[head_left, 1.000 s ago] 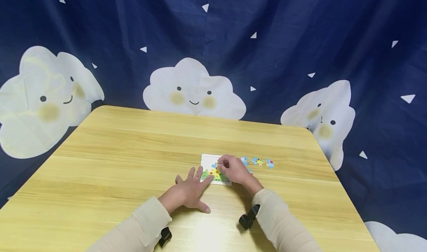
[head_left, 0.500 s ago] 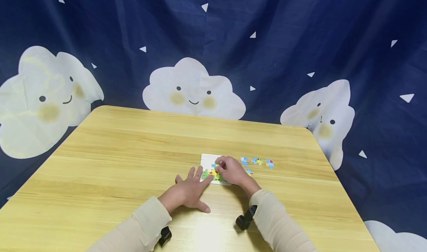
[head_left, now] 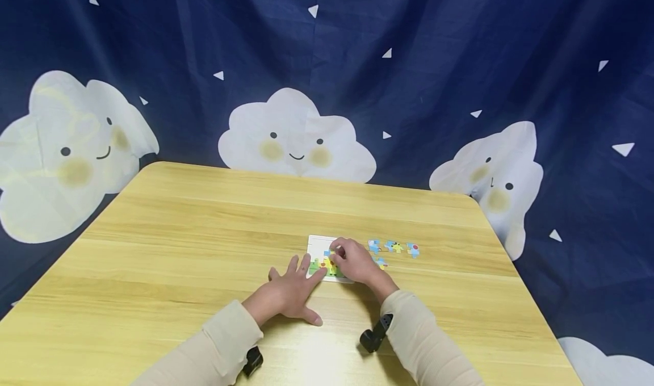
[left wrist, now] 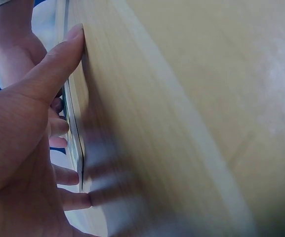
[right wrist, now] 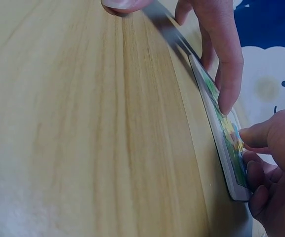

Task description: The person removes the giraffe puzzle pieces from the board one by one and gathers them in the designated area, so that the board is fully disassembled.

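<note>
A small jigsaw puzzle board (head_left: 319, 243) with a white frame lies flat on the table, its lower part filled with green and yellow picture pieces. My left hand (head_left: 292, 295) is spread, its fingertips resting on the board's left and lower edge, the thumb out to the side on the table. My right hand (head_left: 357, 260) is over the board's right part, thumb and index finger pinching a puzzle piece at the yellow figure. That piece is mostly hidden by the fingers. In the right wrist view, the right thumb and fingers (right wrist: 261, 136) meet at the board's surface, beside a left fingertip.
Right of the board lie several loose blue and yellow puzzle pieces (head_left: 395, 247), with one more (head_left: 381, 263) nearer the right wrist. The wooden table (head_left: 204, 233) reaches back to a dark blue curtain (head_left: 409, 79) printed with clouds.
The right hand has shifted slightly left over the board, uncovering more of the loose pieces on the right; over the last half second it barely moves. The left hand has stayed in place.
</note>
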{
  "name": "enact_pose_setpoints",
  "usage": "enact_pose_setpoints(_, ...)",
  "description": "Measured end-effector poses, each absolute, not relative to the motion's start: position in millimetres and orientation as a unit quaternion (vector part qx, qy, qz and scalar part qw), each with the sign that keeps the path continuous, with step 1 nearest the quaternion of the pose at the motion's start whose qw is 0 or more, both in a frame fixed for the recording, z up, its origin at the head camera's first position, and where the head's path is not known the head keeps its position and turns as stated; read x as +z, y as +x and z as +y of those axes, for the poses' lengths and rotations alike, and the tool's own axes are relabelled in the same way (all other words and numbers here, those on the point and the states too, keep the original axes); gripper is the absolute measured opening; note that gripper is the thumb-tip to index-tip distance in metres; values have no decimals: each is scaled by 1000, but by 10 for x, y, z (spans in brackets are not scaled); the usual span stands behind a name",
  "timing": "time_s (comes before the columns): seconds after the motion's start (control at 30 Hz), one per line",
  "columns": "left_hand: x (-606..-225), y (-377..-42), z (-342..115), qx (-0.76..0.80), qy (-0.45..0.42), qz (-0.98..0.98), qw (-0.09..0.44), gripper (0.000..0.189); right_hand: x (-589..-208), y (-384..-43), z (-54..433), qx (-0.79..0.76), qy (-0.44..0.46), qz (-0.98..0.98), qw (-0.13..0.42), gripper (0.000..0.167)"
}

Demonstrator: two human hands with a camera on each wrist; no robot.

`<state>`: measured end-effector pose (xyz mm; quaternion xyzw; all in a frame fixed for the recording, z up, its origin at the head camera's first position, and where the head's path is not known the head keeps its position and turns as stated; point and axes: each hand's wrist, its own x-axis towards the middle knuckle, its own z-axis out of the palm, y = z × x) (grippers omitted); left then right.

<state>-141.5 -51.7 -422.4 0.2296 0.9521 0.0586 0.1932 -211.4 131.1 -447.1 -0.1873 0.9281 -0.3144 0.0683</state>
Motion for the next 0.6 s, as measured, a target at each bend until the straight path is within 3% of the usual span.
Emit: enact_pose_setpoints(0.6, -4227, -1416, -517, 60, 228, 953, 191, 103, -4477, -2069, 1297, -334, -156, 928, 60, 22)
